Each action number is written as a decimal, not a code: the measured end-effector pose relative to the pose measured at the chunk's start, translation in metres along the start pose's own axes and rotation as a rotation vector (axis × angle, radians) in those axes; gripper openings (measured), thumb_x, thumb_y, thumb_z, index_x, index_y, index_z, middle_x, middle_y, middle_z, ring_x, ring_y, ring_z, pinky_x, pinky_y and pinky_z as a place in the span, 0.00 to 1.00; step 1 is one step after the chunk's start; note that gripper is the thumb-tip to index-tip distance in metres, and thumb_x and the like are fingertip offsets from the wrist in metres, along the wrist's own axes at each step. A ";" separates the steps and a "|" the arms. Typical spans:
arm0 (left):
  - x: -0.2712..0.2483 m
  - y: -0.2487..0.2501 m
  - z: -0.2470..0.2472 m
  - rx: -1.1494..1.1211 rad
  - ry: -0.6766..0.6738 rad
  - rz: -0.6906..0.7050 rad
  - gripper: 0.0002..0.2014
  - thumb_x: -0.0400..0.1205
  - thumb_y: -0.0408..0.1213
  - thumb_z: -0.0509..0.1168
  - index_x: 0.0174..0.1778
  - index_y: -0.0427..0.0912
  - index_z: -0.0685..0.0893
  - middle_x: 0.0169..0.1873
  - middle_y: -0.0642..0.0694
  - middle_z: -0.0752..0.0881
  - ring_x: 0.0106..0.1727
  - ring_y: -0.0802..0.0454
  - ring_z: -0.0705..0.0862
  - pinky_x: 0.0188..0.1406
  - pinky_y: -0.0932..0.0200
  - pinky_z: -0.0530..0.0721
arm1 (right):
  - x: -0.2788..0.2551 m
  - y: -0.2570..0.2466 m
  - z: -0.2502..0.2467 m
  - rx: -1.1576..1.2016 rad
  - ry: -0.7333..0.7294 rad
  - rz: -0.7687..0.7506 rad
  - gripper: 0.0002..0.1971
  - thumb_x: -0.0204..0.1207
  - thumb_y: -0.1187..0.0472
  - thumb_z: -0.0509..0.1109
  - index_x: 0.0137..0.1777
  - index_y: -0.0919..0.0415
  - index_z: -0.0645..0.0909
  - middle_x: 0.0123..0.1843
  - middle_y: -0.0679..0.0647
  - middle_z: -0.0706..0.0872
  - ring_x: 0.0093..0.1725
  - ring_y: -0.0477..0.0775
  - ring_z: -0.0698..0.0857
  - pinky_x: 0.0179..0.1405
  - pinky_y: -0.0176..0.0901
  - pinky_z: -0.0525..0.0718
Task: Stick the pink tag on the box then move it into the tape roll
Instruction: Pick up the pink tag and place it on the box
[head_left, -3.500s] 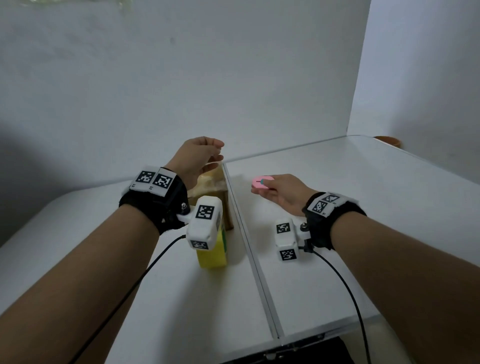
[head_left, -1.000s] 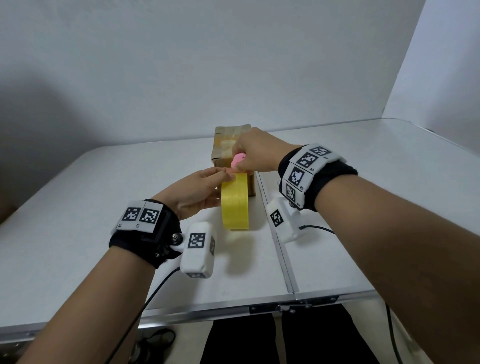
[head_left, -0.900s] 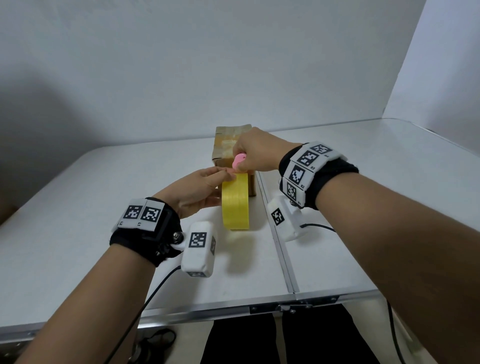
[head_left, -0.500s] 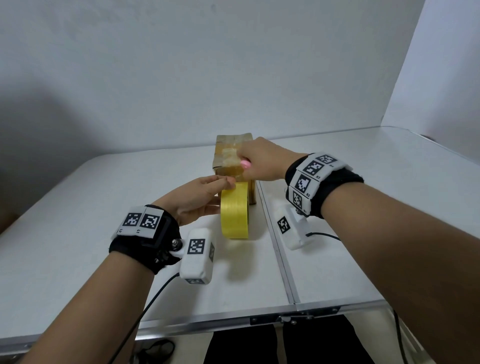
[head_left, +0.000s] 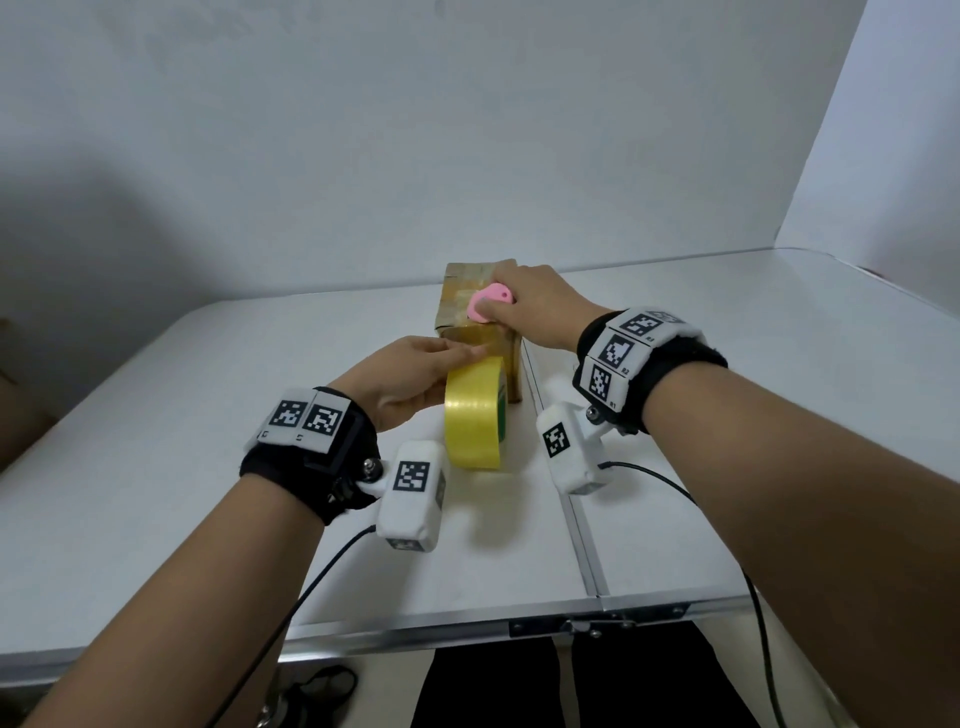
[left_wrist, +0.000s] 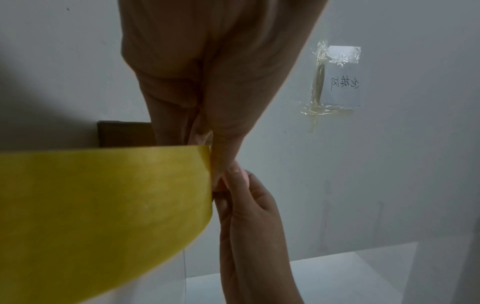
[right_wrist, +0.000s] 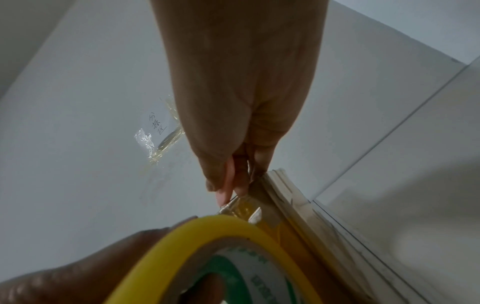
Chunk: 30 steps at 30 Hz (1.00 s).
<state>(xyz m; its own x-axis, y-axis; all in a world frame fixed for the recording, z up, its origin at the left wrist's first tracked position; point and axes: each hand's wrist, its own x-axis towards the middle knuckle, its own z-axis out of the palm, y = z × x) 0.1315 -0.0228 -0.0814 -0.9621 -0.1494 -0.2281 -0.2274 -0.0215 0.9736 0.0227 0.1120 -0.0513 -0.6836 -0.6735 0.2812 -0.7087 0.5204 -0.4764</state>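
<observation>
A small brown cardboard box (head_left: 467, 312) wrapped in clear tape stands near the middle of the white table (head_left: 156, 467). My right hand (head_left: 511, 307) pinches the pink tag (head_left: 491, 301) and holds it against the box's top face. Just in front of the box, a yellow tape roll (head_left: 474, 415) stands on its edge. My left hand (head_left: 457, 358) grips the roll at its top, fingers outside and thumb in the core. In the right wrist view the tag (right_wrist: 226, 185) shows between thumb and fingers above the box (right_wrist: 291, 207) and roll (right_wrist: 233, 246).
A metal seam (head_left: 566, 499) runs front to back through the table, just right of the roll. White walls stand behind and to the right. A paper note (left_wrist: 340, 82) is taped to the back wall. Wrist camera cables trail toward the front edge (head_left: 415, 629).
My right hand has lifted the pink tag from above the roll, by the box's near edge, up onto the box's top. My left hand has stayed on the roll.
</observation>
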 end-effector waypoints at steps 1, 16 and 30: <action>0.000 0.001 -0.002 0.014 -0.007 -0.009 0.15 0.82 0.36 0.68 0.63 0.33 0.85 0.55 0.41 0.91 0.49 0.53 0.90 0.52 0.61 0.89 | -0.001 -0.001 0.001 -0.014 -0.003 0.004 0.18 0.81 0.55 0.65 0.61 0.69 0.79 0.49 0.57 0.79 0.47 0.54 0.75 0.41 0.41 0.69; -0.010 0.001 -0.049 0.062 0.259 0.042 0.07 0.83 0.32 0.67 0.52 0.34 0.88 0.49 0.41 0.90 0.42 0.52 0.88 0.38 0.66 0.89 | 0.002 0.001 0.002 0.132 0.069 0.056 0.14 0.81 0.55 0.63 0.55 0.65 0.81 0.51 0.61 0.88 0.48 0.61 0.86 0.41 0.45 0.81; 0.037 0.019 -0.055 0.993 0.526 0.224 0.19 0.84 0.48 0.60 0.51 0.37 0.89 0.51 0.44 0.85 0.54 0.47 0.82 0.50 0.58 0.75 | 0.040 0.015 0.015 0.416 0.073 0.232 0.16 0.79 0.55 0.69 0.63 0.59 0.85 0.62 0.57 0.86 0.57 0.54 0.85 0.57 0.45 0.84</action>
<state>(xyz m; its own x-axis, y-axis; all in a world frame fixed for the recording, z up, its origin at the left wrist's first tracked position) 0.0999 -0.0831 -0.0702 -0.8673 -0.4510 0.2106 -0.3018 0.8129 0.4980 -0.0127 0.0845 -0.0598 -0.8366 -0.5180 0.1782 -0.4157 0.3884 -0.8224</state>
